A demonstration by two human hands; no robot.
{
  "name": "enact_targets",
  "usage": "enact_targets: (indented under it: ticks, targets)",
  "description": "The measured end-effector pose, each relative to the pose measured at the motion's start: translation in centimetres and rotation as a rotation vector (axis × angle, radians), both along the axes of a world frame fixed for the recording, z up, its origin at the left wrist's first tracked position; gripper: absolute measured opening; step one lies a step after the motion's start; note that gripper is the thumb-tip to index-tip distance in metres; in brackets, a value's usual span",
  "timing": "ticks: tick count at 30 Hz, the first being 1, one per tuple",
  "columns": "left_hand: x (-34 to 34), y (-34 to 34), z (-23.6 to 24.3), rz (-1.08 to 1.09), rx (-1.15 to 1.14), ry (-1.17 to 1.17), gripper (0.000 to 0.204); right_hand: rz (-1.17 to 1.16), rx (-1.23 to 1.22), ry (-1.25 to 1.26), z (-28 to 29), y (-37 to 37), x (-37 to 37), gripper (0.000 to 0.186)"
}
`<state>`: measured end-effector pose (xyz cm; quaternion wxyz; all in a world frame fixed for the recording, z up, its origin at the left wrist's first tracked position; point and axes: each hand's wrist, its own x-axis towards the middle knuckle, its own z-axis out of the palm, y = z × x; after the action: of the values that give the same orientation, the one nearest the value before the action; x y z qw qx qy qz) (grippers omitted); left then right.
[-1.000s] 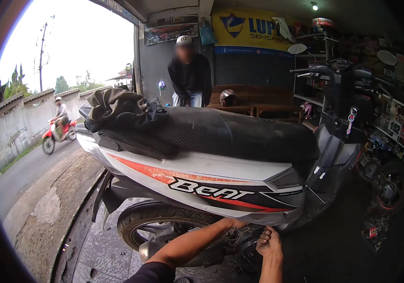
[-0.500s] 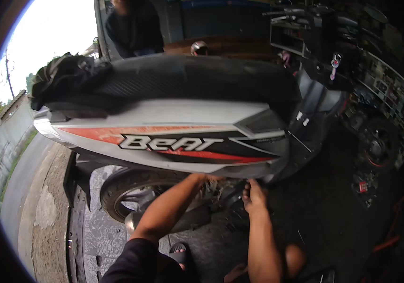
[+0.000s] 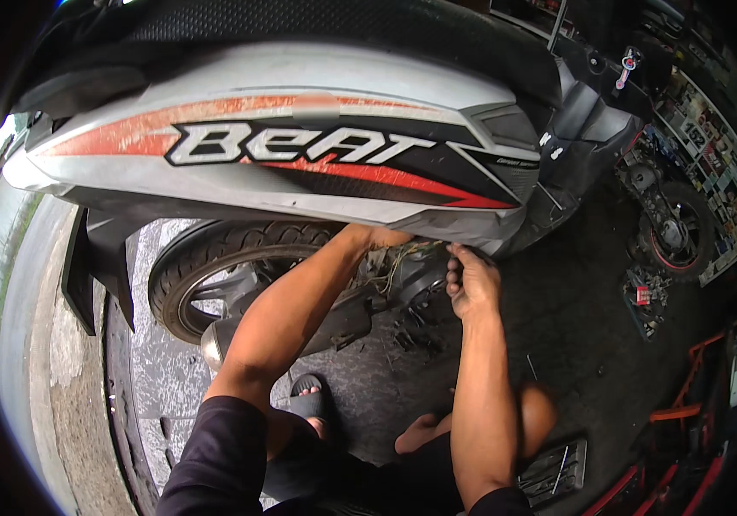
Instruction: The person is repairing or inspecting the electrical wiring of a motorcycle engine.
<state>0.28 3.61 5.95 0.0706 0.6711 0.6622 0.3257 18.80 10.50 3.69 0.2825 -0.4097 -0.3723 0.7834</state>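
Observation:
A scooter with a white, red and black side panel stands across the view. My left hand reaches under the panel's lower edge, its fingers mostly hidden behind the panel. Thin loose wires hang below that hand, in front of the engine area. My right hand is closed just to the right, thumb and fingertips pinched at the end of a wire that runs along the panel's edge. The rear wheel and the silver-tipped exhaust lie left of and below my left forearm.
A tray of tools rests on the dark floor by my right knee. Red metal frames stand at the right. Behind them are another wheel and a parts shelf. A paved kerb and road run along the left.
The view has tilted downward and come closer, so the scooter sits higher and the person behind it is out of sight. Both hands stay at the panel's lower edge.

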Motion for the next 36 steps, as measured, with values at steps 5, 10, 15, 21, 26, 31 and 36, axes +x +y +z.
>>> enact_targets:
  ticks: [5,10,15,21,26,31,36]
  targets:
    - [-0.2,0.1,0.4,0.057,-0.078,0.015,0.028,-0.002,0.053,-0.034,-0.3,-0.7,0.0,0.014]
    - [0.1,0.2,1.0,0.059,-0.213,0.067,0.03,-0.005,0.113,-0.024,-0.5,-0.7,0.4,0.016]
    - [1.0,-0.7,1.5,0.025,-0.309,-0.111,0.041,0.033,0.337,-0.128,0.2,-1.1,0.8,0.015]
    - [0.2,0.1,-2.9,-0.022,-0.443,-0.113,0.047,0.021,0.714,-0.193,-3.7,0.1,0.1,0.032]
    - [1.3,-0.4,-2.5,0.066,-0.128,0.029,0.042,-0.072,0.827,-0.272,-4.4,-0.1,-0.4,0.029]
    - [0.6,0.1,-3.0,0.114,-0.338,-0.143,0.04,-0.099,0.898,-0.373,-4.0,-0.3,-0.8,0.026]
    - [-0.1,0.8,-4.2,0.107,-0.358,-0.149,0.041,-0.172,0.718,-0.269,-3.9,-0.7,-1.1,0.028]
